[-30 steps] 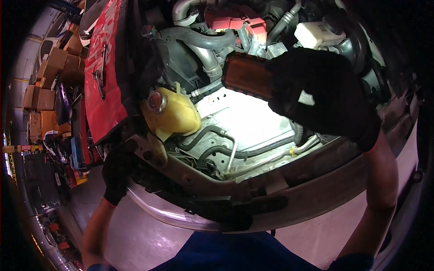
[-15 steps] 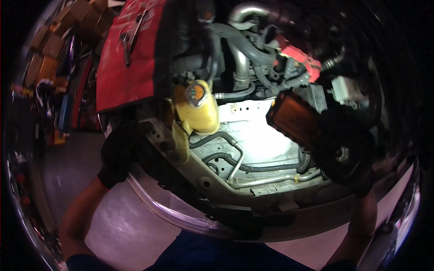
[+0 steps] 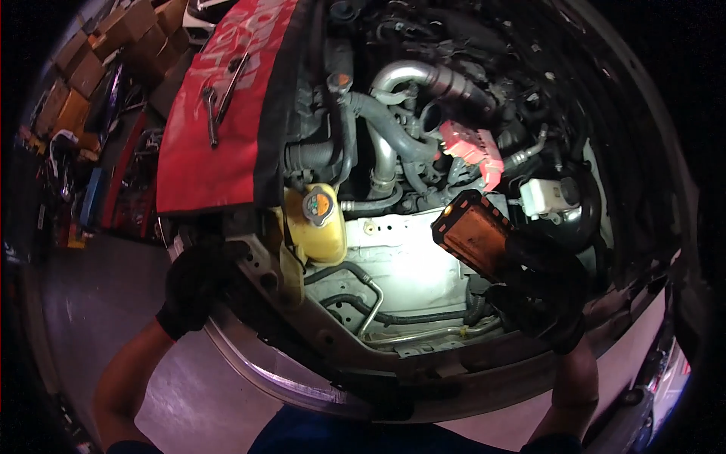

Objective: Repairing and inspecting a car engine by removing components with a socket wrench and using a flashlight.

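Observation:
In my right hand (image 3: 548,291), black-gloved, is an orange and black work light (image 3: 475,233), tilted over the engine bay. Bright light falls on the pale inner panel (image 3: 423,280) below it. My left hand (image 3: 193,291), also in a black glove, is at the front edge of the car body (image 3: 261,265); its fingers are lost in the dark. Between the hands stands a yellowed coolant tank (image 3: 318,238) with a metal cap (image 3: 318,203). Black hoses and a thin metal pipe (image 3: 370,310) run along the lit panel.
A red fender cover (image 3: 204,166) at the left carries a ratchet (image 3: 211,117) and another long tool (image 3: 233,87). A silver pipe (image 3: 408,73), a red plastic cover (image 3: 473,145) and a white reservoir (image 3: 546,198) sit farther in. Cardboard boxes (image 3: 132,30) are stacked far left.
The view has shifted, showing more of the engine at the far side. My right hand and the work light now appear farther left and lower; my left hand stays at the car's edge.

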The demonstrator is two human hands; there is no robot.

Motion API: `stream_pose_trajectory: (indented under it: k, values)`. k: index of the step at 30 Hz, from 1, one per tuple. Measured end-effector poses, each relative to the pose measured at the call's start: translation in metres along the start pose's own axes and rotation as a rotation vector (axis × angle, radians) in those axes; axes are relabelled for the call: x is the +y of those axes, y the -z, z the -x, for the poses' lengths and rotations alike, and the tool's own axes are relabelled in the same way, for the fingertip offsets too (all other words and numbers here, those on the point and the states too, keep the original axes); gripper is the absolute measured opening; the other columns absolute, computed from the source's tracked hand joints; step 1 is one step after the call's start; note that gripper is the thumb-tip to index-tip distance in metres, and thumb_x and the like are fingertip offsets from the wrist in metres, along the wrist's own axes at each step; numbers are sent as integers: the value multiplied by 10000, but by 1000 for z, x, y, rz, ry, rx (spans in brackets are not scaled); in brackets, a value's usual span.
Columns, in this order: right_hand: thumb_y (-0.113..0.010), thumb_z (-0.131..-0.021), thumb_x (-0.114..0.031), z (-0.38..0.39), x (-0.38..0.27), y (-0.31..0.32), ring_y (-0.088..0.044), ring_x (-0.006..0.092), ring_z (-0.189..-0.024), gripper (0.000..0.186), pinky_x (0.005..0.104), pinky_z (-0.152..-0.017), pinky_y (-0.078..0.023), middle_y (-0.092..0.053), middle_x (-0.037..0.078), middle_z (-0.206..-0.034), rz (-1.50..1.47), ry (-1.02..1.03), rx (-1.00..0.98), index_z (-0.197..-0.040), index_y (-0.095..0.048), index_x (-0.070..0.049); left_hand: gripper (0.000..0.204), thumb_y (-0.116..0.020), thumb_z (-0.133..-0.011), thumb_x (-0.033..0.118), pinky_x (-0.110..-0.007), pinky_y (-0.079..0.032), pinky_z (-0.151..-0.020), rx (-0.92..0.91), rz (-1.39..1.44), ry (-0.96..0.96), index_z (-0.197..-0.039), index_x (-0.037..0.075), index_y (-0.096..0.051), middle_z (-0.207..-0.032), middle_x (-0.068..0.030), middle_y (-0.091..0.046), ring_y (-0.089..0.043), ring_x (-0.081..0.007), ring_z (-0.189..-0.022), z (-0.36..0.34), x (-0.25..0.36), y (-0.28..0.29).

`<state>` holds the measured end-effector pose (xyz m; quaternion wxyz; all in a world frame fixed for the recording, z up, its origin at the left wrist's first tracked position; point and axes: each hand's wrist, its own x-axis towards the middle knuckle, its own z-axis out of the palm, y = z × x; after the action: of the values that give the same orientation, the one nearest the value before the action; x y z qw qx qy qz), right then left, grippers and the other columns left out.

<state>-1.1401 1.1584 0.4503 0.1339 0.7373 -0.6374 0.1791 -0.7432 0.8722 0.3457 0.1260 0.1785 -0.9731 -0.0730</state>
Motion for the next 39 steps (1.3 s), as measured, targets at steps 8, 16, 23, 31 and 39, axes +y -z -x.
stream_pose_trajectory:
  k: [8, 16, 23, 31, 39]
  values:
    - [-834, -702, -143, 7, -2, 8, -629, 294, -1111, 281, 403, -912, -521, -652, 99, -1194, -80, -163, 246, -947, -697, -144, 303, -488, -931, 169, -428, -458, -977, 5, 100, 54, -1159, 74, -665, -1131, -135, -661, -604, -332, -1100, 4, 0, -4]
    - [-823, -703, -41, 6, 14, 20, -668, 183, -890, 239, 302, -743, -549, -671, 99, -1070, -220, -383, 590, -894, -681, -67, 293, -478, -950, 192, -422, -465, -941, 14, 325, 164, -1131, 83, -681, -1062, -109, -679, -618, -303, -1038, 4, 2, -3]
    - [-740, -792, -8, 25, 52, 37, -644, 85, -815, 213, 258, -705, -510, -691, 80, -998, -195, -450, 801, -958, -613, -47, 310, -482, -951, 268, -401, -446, -981, 39, 345, 153, -1092, 102, -703, -1062, -105, -690, -611, -293, -1065, 5, 5, -5]
    - [-734, -808, -29, 36, 79, 51, -659, 133, -825, 178, 269, -718, -516, -695, 91, -980, 9, -329, 874, -930, -607, -47, 378, -410, -986, 298, -409, -409, -1033, 41, 358, 202, -1140, 118, -705, -1141, -88, -686, -587, -285, -1121, 11, -5, -17]
    - [-737, -813, -18, 40, 81, 41, -627, 83, -819, 140, 249, -732, -498, -700, 60, -980, -155, -549, 807, -889, -628, -60, 422, -380, -990, 318, -411, -395, -1033, -11, 338, 298, -1161, 94, -695, -1167, -97, -678, -581, -279, -1139, 3, 6, -14]
